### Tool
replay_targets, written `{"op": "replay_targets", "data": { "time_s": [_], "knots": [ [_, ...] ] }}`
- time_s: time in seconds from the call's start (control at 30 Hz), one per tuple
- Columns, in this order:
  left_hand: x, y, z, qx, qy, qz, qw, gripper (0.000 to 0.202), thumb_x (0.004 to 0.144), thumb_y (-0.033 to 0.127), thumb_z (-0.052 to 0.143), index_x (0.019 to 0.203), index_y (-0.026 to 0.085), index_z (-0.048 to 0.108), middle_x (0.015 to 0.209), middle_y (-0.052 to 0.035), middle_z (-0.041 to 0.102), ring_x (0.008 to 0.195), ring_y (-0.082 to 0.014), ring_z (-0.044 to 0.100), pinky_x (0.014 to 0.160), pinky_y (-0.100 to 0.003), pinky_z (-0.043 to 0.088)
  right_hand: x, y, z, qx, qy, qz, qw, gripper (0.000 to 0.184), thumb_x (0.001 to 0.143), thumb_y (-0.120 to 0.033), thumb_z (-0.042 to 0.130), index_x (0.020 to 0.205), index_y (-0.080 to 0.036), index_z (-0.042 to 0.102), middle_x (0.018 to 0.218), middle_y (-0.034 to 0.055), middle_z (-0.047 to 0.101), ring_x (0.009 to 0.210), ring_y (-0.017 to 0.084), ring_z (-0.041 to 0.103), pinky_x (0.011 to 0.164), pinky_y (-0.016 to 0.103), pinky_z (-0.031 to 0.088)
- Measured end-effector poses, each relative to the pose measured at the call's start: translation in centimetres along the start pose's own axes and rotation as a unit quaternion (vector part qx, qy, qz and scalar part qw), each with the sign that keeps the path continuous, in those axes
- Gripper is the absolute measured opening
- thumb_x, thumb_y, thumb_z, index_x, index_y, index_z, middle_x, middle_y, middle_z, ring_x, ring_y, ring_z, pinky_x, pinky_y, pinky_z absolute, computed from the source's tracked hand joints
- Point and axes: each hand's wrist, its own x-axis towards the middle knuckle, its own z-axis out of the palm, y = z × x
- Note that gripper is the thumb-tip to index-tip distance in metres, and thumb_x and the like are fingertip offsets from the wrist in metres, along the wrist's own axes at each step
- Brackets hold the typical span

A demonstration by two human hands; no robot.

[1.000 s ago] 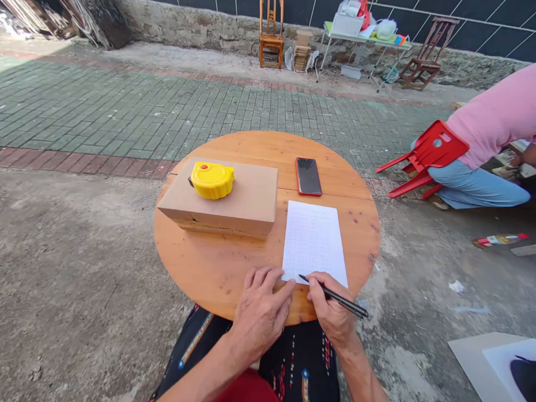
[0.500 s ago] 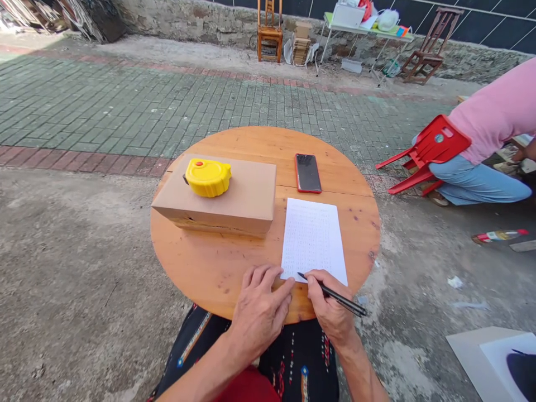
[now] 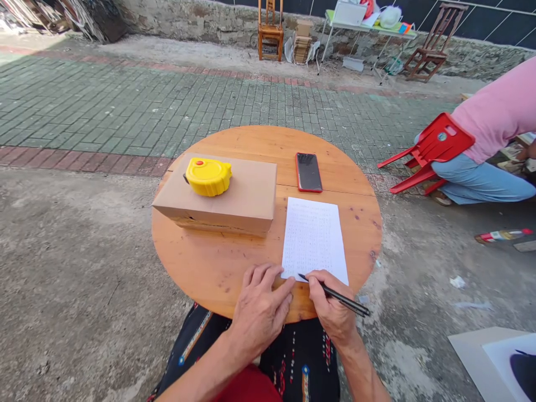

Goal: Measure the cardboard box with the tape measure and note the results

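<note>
A white sheet of paper (image 3: 314,237) covered in rows of small handwriting lies on the round wooden table (image 3: 209,262). My right hand (image 3: 333,310) is closed round a black pen (image 3: 345,301), its tip at the sheet's lower edge. My left hand (image 3: 262,304) lies flat on the table with fingers stretched out, fingertips at the paper's lower left corner. Beyond the left hand stands a brown cardboard box (image 3: 247,187) with a yellow tape measure (image 3: 209,177) on top. A phone in a red case (image 3: 309,172) lies above the paper.
At the right a person in a pink top (image 3: 498,114) sits on a red plastic chair (image 3: 444,139). A bottle (image 3: 502,236) lies on the ground there. Wooden chairs (image 3: 270,33) and a folding table (image 3: 372,28) with goods stand along the far wall.
The view has shifted very slightly. Both hands, the pen and the paper keep nearly the same places.
</note>
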Motion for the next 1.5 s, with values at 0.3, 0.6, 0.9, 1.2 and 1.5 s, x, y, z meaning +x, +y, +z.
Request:
{"op": "replay_targets", "data": {
  "time_s": [0.3,0.6,0.9,1.2,1.5],
  "knots": [
    [-0.1,0.3,-0.3,-0.003,0.005,0.001,1.0,0.029,0.092,0.016,0.055,0.118,0.023,0.066,0.124,-0.0107,0.059,0.113,-0.0289,0.049,0.095,-0.049,0.043,-0.3,0.3,0.2,-0.002,0.054,-0.02,0.998,0.019,0.095,-0.019,0.051,0.082,-0.02,0.066,0.072,-0.001,0.07,0.064,0.013,0.066,0.063,0.022,0.051],
    [0.6,0.9,0.7,0.003,0.002,0.018,1.0,0.028,0.092,0.011,0.053,0.116,0.019,0.065,0.112,-0.0097,0.063,0.1,-0.0253,0.052,0.083,-0.041,0.047,-0.2,0.2,0.4,0.009,0.056,-0.034,0.998,0.018,0.095,-0.015,0.052,0.084,-0.018,0.066,0.073,-0.0003,0.069,0.065,0.011,0.066,0.064,0.02,0.051],
    [0.3,0.7,1.0,-0.002,-0.001,0.017,1.0,0.029,0.092,0.011,0.053,0.118,0.02,0.063,0.114,-0.0091,0.061,0.103,-0.0255,0.052,0.085,-0.043,0.046,-0.1,0.2,0.4,0.016,0.048,-0.032,0.998,0.018,0.095,-0.015,0.052,0.084,-0.018,0.066,0.072,0.0005,0.069,0.064,0.012,0.066,0.063,0.021,0.051],
    [0.3,0.7,0.9,-0.001,-0.013,0.012,1.0,0.032,0.089,0.011,0.056,0.119,0.02,0.063,0.115,-0.0095,0.062,0.102,-0.027,0.052,0.084,-0.044,0.046,0.0,0.1,0.4,0.007,0.039,-0.032,0.999,0.02,0.095,-0.016,0.051,0.082,-0.018,0.065,0.072,0.0004,0.069,0.065,0.013,0.066,0.064,0.022,0.051],
    [0.4,0.7,0.8,-0.008,-0.01,0.007,1.0,0.031,0.089,0.012,0.057,0.118,0.021,0.065,0.114,-0.0089,0.062,0.102,-0.026,0.052,0.084,-0.043,0.045,0.0,0.1,0.2,0.016,0.034,-0.026,0.999,0.02,0.095,-0.016,0.051,0.082,-0.019,0.066,0.072,-0.0006,0.07,0.066,0.012,0.067,0.064,0.021,0.052]
  ]
}}
